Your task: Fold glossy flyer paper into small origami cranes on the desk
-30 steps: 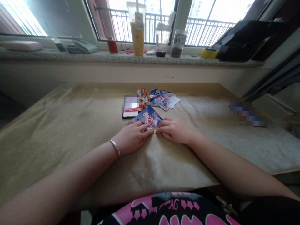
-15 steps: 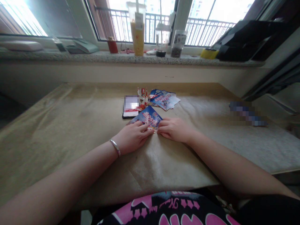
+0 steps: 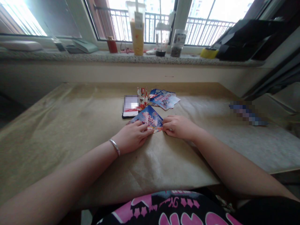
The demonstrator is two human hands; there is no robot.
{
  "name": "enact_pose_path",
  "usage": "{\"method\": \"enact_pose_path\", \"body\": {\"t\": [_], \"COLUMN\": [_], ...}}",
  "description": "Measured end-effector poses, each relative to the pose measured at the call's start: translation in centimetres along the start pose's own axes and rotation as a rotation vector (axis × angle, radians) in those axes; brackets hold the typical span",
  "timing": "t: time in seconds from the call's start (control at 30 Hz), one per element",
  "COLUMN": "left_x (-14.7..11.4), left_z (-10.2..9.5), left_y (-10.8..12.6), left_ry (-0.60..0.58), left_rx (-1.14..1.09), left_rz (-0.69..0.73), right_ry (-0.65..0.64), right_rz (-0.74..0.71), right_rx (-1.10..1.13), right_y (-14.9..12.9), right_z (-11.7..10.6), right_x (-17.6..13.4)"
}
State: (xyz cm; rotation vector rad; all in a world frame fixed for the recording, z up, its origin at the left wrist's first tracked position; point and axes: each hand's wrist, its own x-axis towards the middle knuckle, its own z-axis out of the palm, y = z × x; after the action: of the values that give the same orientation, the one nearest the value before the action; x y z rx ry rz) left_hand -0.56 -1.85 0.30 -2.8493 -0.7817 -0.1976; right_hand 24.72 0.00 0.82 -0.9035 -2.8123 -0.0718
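A blue printed paper sheet point(image 3: 149, 116) with red-and-white lettering lies at an angle on the table, its near edge folded into a narrow strip. My left hand point(image 3: 132, 136), a silver bangle on its wrist, presses on the left part of this fold with its fingers bent and close together. At the sheet's right corner, my right hand point(image 3: 178, 126) has its fingers curled and pinched on the fold. Fingers hide parts of the near edge. Just beyond is a stack of similar printed sheets point(image 3: 165, 100), fanned out. Beside it are crumpled red-and-white wrappers point(image 3: 142, 93).
A phone point(image 3: 130, 114) with a lit, blurred screen lies left of the wrappers. A blurred bluish object point(image 3: 248, 114) is at the table's right side. On the windowsill point(image 3: 93, 57) stand a tall cup of yellow drink point(image 3: 137, 37), a red jar point(image 3: 112, 45) and a yellow tape roll point(image 3: 209, 53).
My right hand has slid right along the fold to the sheet's right corner, uncovering more of the folded strip. My left hand and the sheet have stayed put.
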Motion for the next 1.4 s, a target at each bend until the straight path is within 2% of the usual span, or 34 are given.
{"method": "enact_pose_path", "body": {"t": [0.3, 0.7, 1.4], "left_x": [0.0, 0.0, 0.2], "left_z": [0.1, 0.2, -0.1], "left_y": [-0.1, -0.1, 0.0], "left_ry": [0.022, 0.018, 0.036], "left_rx": [0.01, 0.0, 0.0], "left_rz": [0.015, 0.004, 0.01], "right_ry": [-0.071, -0.163, -0.169], "right_rz": [0.109, 0.182, 0.203], "right_rx": [0.025, -0.021, -0.024], "right_y": [0.5, 0.9, 1.7], "right_z": [-0.8, -1.8, -2.3], "right_x": [-0.6, -1.0, -1.6]}}
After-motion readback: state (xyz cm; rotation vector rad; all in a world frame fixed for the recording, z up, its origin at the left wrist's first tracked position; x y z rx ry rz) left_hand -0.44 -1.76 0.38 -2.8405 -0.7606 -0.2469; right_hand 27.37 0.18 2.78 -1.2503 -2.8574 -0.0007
